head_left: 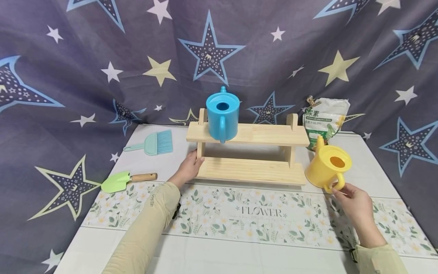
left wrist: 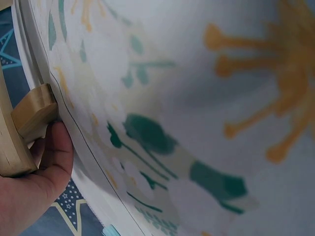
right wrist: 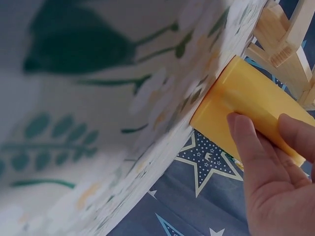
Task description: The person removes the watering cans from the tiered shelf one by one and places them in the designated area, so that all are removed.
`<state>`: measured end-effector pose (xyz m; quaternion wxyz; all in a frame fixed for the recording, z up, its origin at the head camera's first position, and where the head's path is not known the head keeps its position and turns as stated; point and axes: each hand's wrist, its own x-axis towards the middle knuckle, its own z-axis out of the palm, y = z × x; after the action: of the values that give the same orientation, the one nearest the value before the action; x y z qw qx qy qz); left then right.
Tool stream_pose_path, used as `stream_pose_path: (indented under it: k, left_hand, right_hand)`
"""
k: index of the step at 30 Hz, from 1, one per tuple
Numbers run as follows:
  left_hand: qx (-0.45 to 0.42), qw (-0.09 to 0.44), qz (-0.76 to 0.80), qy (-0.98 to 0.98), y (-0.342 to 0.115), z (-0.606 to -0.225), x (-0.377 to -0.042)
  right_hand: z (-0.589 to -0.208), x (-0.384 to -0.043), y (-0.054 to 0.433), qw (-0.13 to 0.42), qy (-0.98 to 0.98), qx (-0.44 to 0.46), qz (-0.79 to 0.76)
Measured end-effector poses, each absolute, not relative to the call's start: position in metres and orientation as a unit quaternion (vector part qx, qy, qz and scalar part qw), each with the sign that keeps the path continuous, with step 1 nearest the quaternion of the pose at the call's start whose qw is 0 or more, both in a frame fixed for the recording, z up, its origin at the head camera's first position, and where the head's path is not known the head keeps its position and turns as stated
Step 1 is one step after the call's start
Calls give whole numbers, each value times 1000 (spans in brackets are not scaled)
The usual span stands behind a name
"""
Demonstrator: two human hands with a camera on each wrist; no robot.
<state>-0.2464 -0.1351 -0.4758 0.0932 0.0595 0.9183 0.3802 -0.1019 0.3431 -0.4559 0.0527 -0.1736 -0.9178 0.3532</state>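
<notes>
A two-tier wooden shelf (head_left: 253,170) stands in the middle of the table. My left hand (head_left: 189,166) grips its left end; in the left wrist view the fingers (left wrist: 60,152) curl round the wood. On the upper tier, toward the left, sits a blue watering can (head_left: 223,118), spout to the back. To the right of the shelf is a yellow watering can (head_left: 318,171), tilted a little, with its spout pointing back. My right hand (head_left: 356,203) holds it by the handle (head_left: 338,183), and the right wrist view shows thumb and fingers around the handle side.
A light green brush (head_left: 159,144) and a trowel (head_left: 118,182) with a wooden handle lie at the left. A clipped white and green bag (head_left: 325,114) stands at the back right. Star-patterned cloth (head_left: 137,45) hangs close behind and at both sides. A floral strip (head_left: 239,217) runs across the table.
</notes>
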Motion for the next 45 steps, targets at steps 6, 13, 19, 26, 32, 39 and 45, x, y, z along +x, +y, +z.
stream_pose_path:
  k: [6,13,19,26,32,39,45]
  left_hand:
    - [63,91,380,918,-136,-476,-247]
    - [65,87,384,917,-136,-475,-246]
    - [64,87,383,917,-136,-475,-247]
    - [61,89,389,915,-135,-476,-246]
    - [62,85,387,916,-135,-475,-246]
    - [66,82,388,915,-135,-476,-247]
    - [70,83,388,915,-136,-477,-246]
  right_hand:
    - [-455,-102,343,54,-920,-165,352]
    - [-453,-102,344,48,-922,-156,351]
    - [-453,-103,345,34,-918,-165,358]
    - [-447,-99,345,33,-922,-183,340]
    - [-438,-96,343,56,-932,-202,295]
    - [-429,-89,347,53,-934,-201,291]
    - [-426,-85,347,37,-929,-202,308]
